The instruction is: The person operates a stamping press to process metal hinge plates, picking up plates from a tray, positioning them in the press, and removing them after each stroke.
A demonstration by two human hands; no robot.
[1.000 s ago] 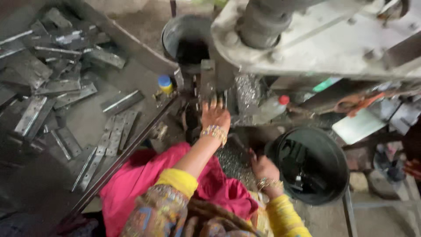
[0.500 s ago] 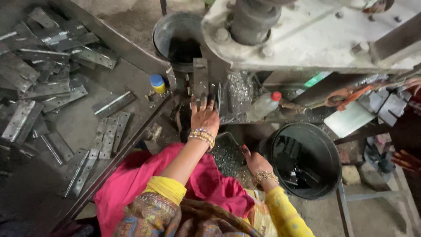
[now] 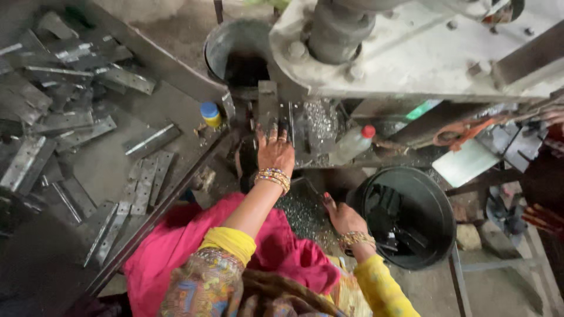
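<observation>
Down from the head camera, the only view, a person sits close against a heavy press machine (image 3: 411, 53) whose pale cast body fills the upper right. The left hand (image 3: 275, 154) reaches forward with fingers spread and flat, resting on a narrow metal strip (image 3: 269, 111) that lies lengthwise on the machine's bed under the ram; the hand is open, pressing rather than gripping, seemingly to keep the strip lined up and steady. The right hand (image 3: 343, 218) hangs lower, just beside a black bucket (image 3: 411, 217), its fingers loosely curled over a heap of small shiny metal bits (image 3: 299, 214) in the lap area; whether it holds any of them I cannot tell. Dark pieces lie in the bucket, which stands within easy reach, likely so that parts can be dropped there.

To the left, many grey metal strips (image 3: 64, 117) are piled on the floor, some punched with holes. A small bottle with a blue cap (image 3: 210, 114) stands near the bed, and a clear bottle with a red cap (image 3: 352, 144) lies to the right of the strip. A grey round tub (image 3: 235, 50) sits behind the bed.
</observation>
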